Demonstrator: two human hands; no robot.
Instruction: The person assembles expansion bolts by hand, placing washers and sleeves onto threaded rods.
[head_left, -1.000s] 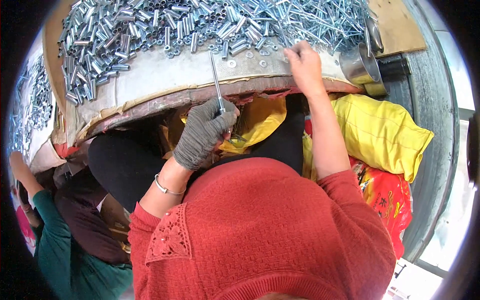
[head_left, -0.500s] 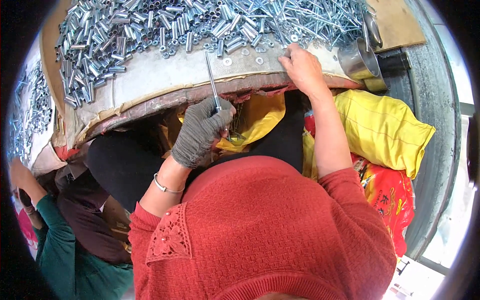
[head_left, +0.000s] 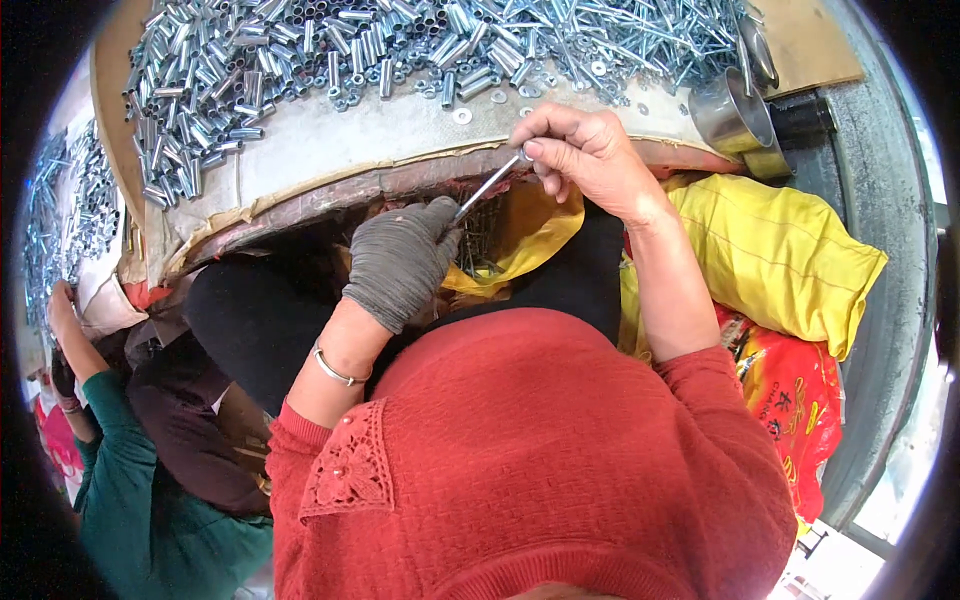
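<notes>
The metal rod [head_left: 487,190] slants near the worktop [head_left: 300,140] edge, the gloved left hand [head_left: 405,255] gripping its lower part and the fingers of the bare right hand [head_left: 590,165] pinched at its tip, so steady left support and straight alignment likely serve best.

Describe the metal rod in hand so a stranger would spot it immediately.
Find the curved front of the worktable, above the red sweater. There, a grey-gloved left hand holds a slim silver rod slanting up to the bare right hand. Unlike the loose rods heaped beyond, this one is held.
</notes>
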